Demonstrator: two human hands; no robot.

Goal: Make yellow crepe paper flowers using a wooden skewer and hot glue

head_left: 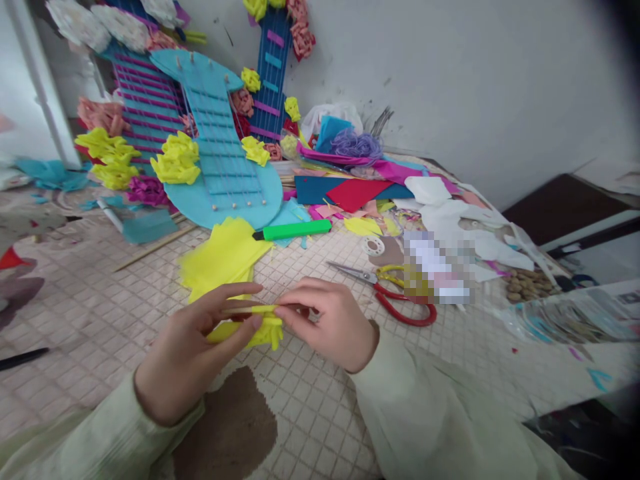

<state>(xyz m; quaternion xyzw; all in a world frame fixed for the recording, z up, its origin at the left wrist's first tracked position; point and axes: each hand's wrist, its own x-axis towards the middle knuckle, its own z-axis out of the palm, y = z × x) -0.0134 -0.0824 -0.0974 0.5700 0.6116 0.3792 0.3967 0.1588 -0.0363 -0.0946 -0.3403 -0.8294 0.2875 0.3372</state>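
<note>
Low over the table, my left hand point(187, 347) curls its fingers and thumb around a bunched piece of yellow crepe paper point(270, 333). A thin light stick point(241, 310) crosses between its fingers, its right part wrapped in yellow. From the other side my right hand point(330, 320) pinches the wrapped end of the stick; some of its fingertips are hidden. Just beyond my hands lies a stack of yellow crepe sheets point(220, 257). A green marker point(297, 231) with a black tip rests against the stack's far right edge.
Scissors point(369, 276) with red and yellow handles lie right of my hands. Blue paper-covered guitar shapes point(225, 147) with paper flowers lean at the back. Paper scraps point(445, 220), a clear jar point(565, 317) and a white tape roll point(374, 246) are rightward; a black pen point(23, 359) is left.
</note>
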